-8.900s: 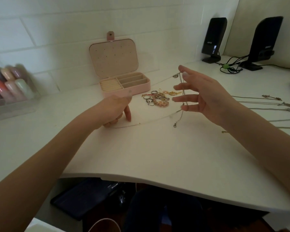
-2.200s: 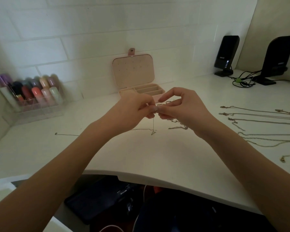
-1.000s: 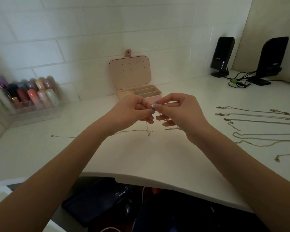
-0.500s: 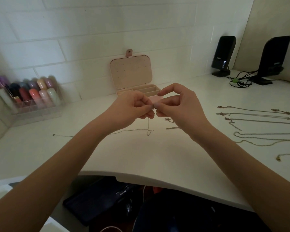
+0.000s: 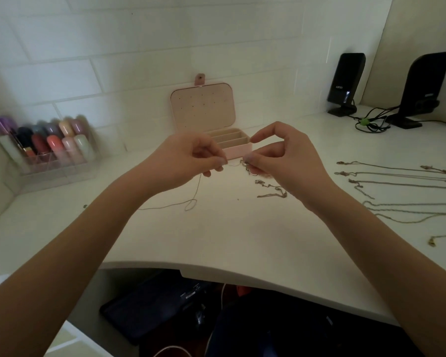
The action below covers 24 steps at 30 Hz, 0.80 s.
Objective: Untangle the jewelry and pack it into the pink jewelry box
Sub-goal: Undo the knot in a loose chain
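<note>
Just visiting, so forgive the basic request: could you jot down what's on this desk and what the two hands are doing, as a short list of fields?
left hand: the left hand pinches a thin silver chain above the white desk
right hand: the right hand pinches the same chain at a small tangle
chain tail: hangs from the left hand and loops on the desk
box: pink jewelry box, lid open and upright, behind the hands
sorted chains: a row of straightened chains at the right
organiser: clear organiser of coloured bottles at the left
speakers: two black speakers at the back right

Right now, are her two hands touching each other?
Apart. The head view shows desk and a short stretch of thin chain between the left hand and the right hand, each pinching it.
</note>
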Each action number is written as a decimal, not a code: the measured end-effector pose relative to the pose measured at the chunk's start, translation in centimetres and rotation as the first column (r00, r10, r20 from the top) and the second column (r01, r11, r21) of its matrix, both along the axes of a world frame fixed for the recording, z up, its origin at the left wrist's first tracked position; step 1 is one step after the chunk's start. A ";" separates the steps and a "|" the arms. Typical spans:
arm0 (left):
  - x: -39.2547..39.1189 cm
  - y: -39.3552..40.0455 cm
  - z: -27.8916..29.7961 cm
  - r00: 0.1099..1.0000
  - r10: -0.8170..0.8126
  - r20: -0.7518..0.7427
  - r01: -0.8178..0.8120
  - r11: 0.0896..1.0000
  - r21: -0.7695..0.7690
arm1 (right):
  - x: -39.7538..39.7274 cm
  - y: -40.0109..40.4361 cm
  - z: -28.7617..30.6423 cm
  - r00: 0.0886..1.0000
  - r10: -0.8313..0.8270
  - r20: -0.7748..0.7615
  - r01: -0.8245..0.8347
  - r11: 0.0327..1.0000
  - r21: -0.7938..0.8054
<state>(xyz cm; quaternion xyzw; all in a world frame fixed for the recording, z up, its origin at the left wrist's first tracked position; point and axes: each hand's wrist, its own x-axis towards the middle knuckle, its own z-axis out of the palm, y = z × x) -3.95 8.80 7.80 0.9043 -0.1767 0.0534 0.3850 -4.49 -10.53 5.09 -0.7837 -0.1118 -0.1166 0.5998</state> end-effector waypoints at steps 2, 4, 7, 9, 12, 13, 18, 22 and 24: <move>0.0 -0.3 0.1 1.000 -0.013 0.015 0.013 1.000 0.002 | 0.0 0.1 0.0 1.000 0.007 0.006 -0.007 1.000 -0.019; 0.0 -0.7 0.1 0.999 -0.025 0.030 0.025 1.000 0.015 | 0.0 0.2 0.0 1.000 0.009 0.004 -0.009 1.000 -0.027; 0.0 -1.3 0.2 0.999 -0.023 0.032 0.023 1.000 0.011 | 0.0 0.1 0.1 1.000 0.010 -0.016 -0.010 1.000 -0.020; 0.0 -1.7 0.2 1.000 -0.020 0.010 0.020 1.000 0.008 | 0.0 0.0 0.1 1.000 0.012 -0.029 -0.012 1.000 -0.001; 0.0 -1.9 0.4 0.998 -0.014 -0.057 0.013 1.000 -0.018 | 0.0 0.0 0.2 0.999 0.006 -0.035 -0.006 1.000 0.000; -0.1 -1.9 0.4 0.997 -0.015 -0.081 0.012 0.999 -0.029 | 0.0 0.0 0.2 0.999 0.004 -0.035 -0.004 1.000 -0.003; 0.1 -2.2 -0.2 0.994 0.024 -0.105 -0.029 0.999 -0.044 | -0.1 0.0 0.3 0.999 0.011 -0.039 -0.012 1.000 -0.001; 0.0 -2.6 -0.4 0.994 0.008 -0.110 -0.019 0.995 -0.099 | -0.3 0.0 0.4 0.999 0.013 -0.046 -0.013 1.000 0.002; 0.1 -2.7 -0.5 0.992 -0.003 -0.122 -0.011 0.993 -0.116 | -0.3 0.0 0.5 0.999 0.012 -0.047 -0.012 1.000 0.004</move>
